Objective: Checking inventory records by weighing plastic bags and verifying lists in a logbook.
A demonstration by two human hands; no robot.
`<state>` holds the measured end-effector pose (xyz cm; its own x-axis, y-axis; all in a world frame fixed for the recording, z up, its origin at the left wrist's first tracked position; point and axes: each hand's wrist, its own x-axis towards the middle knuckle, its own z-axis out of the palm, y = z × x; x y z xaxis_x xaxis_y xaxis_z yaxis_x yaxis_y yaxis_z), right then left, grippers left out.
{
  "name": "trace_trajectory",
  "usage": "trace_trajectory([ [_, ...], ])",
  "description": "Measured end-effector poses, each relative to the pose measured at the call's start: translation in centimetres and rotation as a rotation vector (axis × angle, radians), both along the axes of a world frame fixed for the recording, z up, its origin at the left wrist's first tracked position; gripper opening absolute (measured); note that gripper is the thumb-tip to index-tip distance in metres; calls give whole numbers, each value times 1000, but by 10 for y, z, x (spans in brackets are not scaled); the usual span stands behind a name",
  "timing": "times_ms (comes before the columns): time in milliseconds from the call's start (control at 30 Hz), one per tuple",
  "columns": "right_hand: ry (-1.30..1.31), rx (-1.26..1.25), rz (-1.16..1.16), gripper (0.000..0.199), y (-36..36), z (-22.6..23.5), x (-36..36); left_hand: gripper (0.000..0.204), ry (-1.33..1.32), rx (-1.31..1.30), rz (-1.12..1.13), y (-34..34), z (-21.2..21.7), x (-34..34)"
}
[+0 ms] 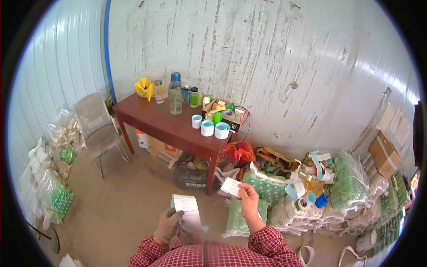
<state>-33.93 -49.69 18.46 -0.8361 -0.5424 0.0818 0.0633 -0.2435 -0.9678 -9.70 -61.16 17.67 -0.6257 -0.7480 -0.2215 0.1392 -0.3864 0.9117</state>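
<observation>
my left hand point(168, 226) grips a label strip point(189, 212), my right hand point(249, 199) pinches a label point(231, 187) at one o'clock of it.

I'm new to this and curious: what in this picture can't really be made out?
- Head view: print on the label strip in the left hand and the small label in the right hand: too small.
- Goods under the red table: shadowed, partly hidden.
- Cardboard box: bent near the fisheye rim.
</observation>
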Motion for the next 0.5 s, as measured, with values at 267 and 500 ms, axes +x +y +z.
trace_trajectory([
  [267, -47, 46, -141, 11, -44, -23, -91, 24, -78, -92, -105, -125, 48, -117],
  [500, -134, 35, -295, 10, -69, -24, -160, 18, 71, -57, -155, -193, 62, -228],
])
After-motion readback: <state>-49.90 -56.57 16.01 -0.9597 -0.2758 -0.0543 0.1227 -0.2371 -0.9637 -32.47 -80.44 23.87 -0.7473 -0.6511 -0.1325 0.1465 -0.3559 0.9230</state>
